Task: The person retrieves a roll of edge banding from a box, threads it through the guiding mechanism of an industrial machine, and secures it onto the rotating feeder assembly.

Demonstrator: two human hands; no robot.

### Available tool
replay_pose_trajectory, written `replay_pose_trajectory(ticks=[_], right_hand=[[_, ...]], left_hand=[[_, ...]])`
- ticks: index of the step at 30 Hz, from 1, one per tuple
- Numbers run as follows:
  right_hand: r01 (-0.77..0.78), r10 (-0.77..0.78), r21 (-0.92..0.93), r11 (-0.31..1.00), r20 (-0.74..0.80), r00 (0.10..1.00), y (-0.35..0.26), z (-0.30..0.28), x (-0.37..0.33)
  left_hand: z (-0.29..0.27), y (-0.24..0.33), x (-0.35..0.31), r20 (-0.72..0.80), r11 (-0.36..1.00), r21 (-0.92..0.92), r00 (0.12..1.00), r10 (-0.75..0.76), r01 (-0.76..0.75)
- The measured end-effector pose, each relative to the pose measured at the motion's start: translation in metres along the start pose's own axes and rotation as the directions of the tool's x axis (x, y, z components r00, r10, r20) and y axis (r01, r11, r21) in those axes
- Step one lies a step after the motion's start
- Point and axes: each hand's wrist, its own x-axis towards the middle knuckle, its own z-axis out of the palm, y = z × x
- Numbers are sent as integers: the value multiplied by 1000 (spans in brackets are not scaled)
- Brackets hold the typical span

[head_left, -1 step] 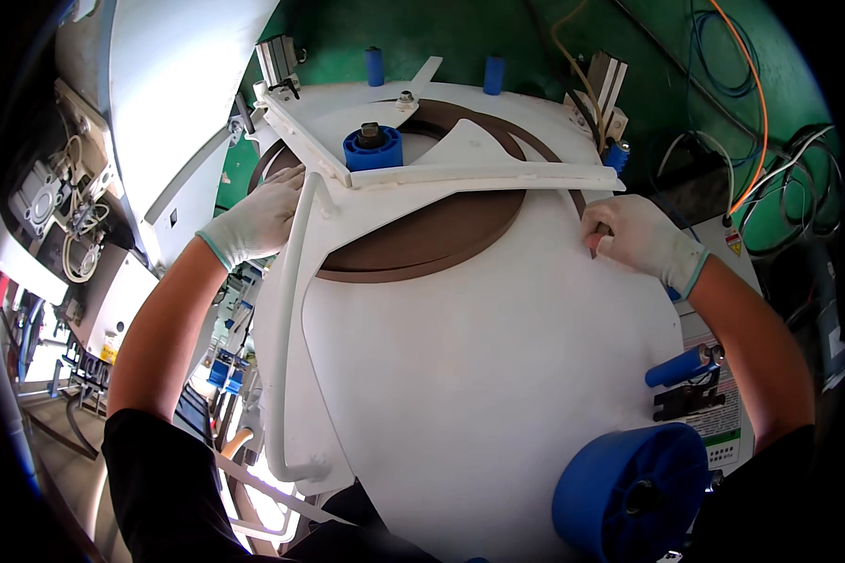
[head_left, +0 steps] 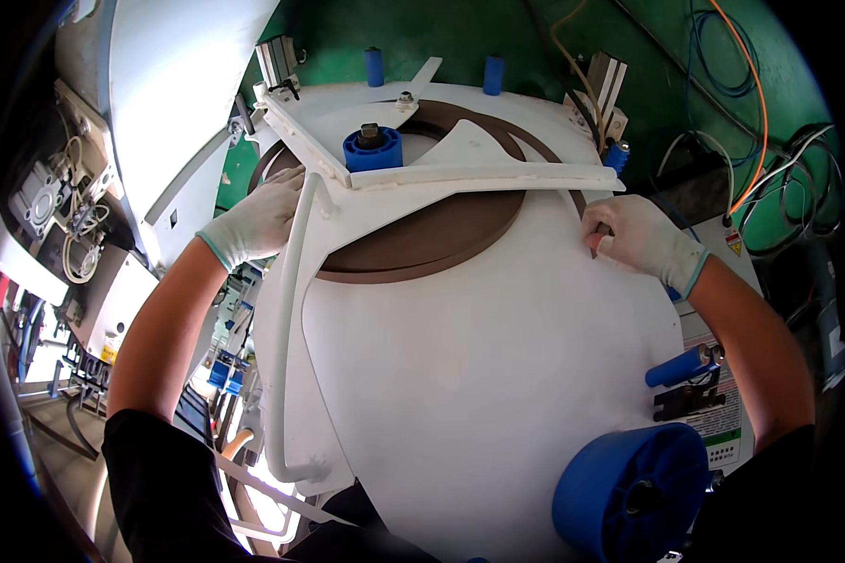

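Observation:
A flat coil of brown strip [head_left: 432, 239] lies on a large white disc [head_left: 479, 375], beneath a white metal arm [head_left: 488, 176]. My left hand [head_left: 258, 220], in a white glove, rests at the coil's left side with its fingers stretched out. A white bent bar [head_left: 296, 281] passes in front of it and hides part of the hand. At the disc's right side, my gloved right hand [head_left: 637, 239] has its fingers curled in a pinch. The loose outer turn of brown strip [head_left: 578, 200] runs under the arm down to these fingers; its end is hidden there.
A blue hub [head_left: 373, 150] stands up through the coil's centre. Near the front right is a big blue wheel [head_left: 629, 493], with a blue roller [head_left: 678, 366] behind it. Cables [head_left: 760, 113] lie on the green floor [head_left: 441, 47]. A white machine housing [head_left: 178, 94] rises at left.

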Motion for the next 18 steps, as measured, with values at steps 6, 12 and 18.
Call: replay_pose_trajectory(ticks=[6,12,18], right_hand=[[-23,23,1,1000,-25,999,5,1,-3],[-35,35,33,999,3,999,5,-1,-3],[-24,24,13,1000,0,1000,0,-8,-10]], left_hand=[[-23,29,-7,14,979,-125,987,-162,163],[-60,-2,3,-199,738,-514,776,-599,437],[13,-87,-26,-201,721,-266,694,-691,640]])
